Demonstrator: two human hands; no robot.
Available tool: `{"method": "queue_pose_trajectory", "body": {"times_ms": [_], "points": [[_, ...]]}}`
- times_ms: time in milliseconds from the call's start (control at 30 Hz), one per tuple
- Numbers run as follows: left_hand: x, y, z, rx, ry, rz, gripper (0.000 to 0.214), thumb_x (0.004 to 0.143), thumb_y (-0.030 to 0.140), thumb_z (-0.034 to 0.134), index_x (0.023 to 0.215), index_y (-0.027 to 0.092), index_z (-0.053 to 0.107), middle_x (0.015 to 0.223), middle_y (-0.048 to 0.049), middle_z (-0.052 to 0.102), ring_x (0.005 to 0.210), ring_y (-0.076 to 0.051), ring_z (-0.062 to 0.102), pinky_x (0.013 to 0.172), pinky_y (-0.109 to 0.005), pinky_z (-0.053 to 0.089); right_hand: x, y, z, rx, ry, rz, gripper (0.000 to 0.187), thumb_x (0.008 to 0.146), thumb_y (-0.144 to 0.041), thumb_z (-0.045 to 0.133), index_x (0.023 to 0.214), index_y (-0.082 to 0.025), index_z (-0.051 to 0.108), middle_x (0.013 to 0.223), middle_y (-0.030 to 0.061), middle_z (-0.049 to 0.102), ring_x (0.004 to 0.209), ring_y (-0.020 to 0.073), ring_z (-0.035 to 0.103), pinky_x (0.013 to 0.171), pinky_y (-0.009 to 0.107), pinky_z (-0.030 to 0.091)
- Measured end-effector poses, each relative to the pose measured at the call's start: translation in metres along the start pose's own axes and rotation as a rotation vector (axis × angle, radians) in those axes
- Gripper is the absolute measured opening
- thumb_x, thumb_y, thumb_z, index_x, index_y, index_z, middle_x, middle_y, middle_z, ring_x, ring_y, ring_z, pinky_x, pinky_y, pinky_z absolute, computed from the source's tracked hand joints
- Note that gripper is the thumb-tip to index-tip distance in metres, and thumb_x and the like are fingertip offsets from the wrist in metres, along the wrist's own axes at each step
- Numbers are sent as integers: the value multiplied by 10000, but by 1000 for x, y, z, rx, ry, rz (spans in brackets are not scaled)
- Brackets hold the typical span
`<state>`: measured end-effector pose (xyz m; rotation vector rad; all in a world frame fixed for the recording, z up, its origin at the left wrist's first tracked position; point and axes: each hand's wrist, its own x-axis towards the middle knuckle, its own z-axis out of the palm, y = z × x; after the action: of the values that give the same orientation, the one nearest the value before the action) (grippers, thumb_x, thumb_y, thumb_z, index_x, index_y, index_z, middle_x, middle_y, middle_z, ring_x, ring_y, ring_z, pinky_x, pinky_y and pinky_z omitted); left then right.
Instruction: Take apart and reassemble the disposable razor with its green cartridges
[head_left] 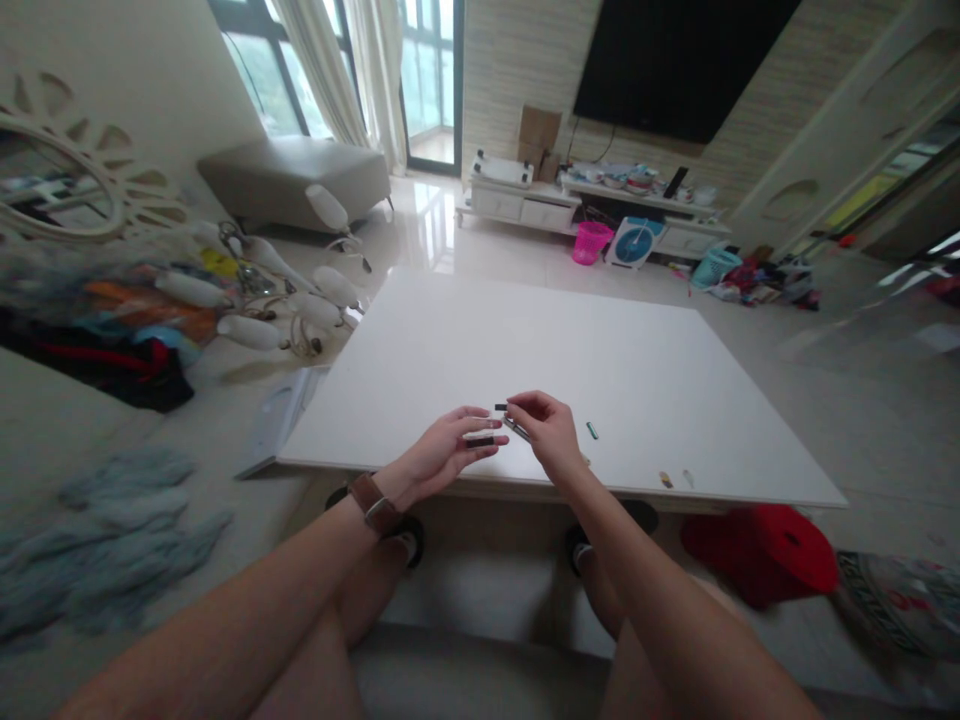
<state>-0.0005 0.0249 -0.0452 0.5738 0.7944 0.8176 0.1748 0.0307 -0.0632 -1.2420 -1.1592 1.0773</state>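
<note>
My left hand (448, 447), a brown watch strap on its wrist, is over the near part of a white table (525, 340). Between its stretched fingers sits a small dark bar (480, 441) with a pale edge. Close by, my right hand (550, 428) pinches a short black piece (501, 407) between thumb and finger. A thin silvery object (517, 429) shows beneath those fingers; its kind is unclear. To the right of this hand lies a small green cylinder (592, 430), like a battery. Nearer the front edge are a brownish scrap (665, 479) and a clear scrap (688, 478).
A white lamp fixture (315, 300) with several shades stands left of the table. Red cloth (772, 550) lies at the right front. Beyond the table are a pink basket (592, 243), a blue-and-white fan (635, 242) and a low white cabinet (517, 205).
</note>
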Motion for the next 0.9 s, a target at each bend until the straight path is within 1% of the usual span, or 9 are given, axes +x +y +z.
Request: {"method": "queue_pose_trajectory", "body": {"times_ms": [67,167,267,367,467,567,733,900], "points": [[2,6,-3,-84,-24,-7,122,811,191,671,912,134,631,1079,-153,706,946,-261,721,893,-375,533,0,0,3,-10,-14,-8,165,720,-322,777,806,-190,729,751,27,718,696,165,659,683,307,535],[7,13,-7,-151,-37,-10,114,844,216,600,891,126,653,1028,-155,709,927,-260,714,907,-401,538,0,1,8,-35,-45,-55,143,739,-325,778,801,-202,742,777,24,695,733,162,643,650,282,518],[8,16,-7,-179,-29,-3,124,853,219,577,869,130,661,976,-127,700,879,-225,695,880,-396,553,-2,1,13,-63,-65,-134,118,763,-331,764,790,-217,751,910,40,675,819,173,642,645,276,522],[7,14,-4,-181,-49,-15,141,861,235,572,854,133,668,967,-115,687,858,-205,668,866,-400,563,-7,0,16,-135,-79,-187,83,785,-314,746,802,-235,762,1004,50,655,876,179,637,703,299,533],[4,10,0,-174,-75,-20,141,863,230,569,863,134,674,966,-112,684,835,-190,649,848,-386,566,-13,-2,17,-218,-108,-224,54,804,-255,721,828,-253,769,1025,51,652,954,195,629,786,329,517],[2,8,4,-164,-92,-10,133,858,219,580,878,131,677,940,-105,684,811,-177,636,840,-370,565,-18,-5,17,-269,-124,-254,91,817,-214,696,838,-262,771,1030,52,651,987,206,619,812,347,501],[1,7,6,-169,-101,2,124,839,213,602,881,129,683,909,-91,681,805,-170,631,815,-350,567,-20,-9,15,-318,-128,-258,105,816,-199,690,844,-260,770,1033,53,654,1004,212,611,806,344,496],[1,8,7,-191,-93,6,123,847,190,581,863,120,680,868,-84,678,765,-156,629,793,-338,575,-21,-12,15,-324,-131,-250,95,820,-198,688,851,-247,763,1043,55,646,987,198,615,774,318,504]]}}
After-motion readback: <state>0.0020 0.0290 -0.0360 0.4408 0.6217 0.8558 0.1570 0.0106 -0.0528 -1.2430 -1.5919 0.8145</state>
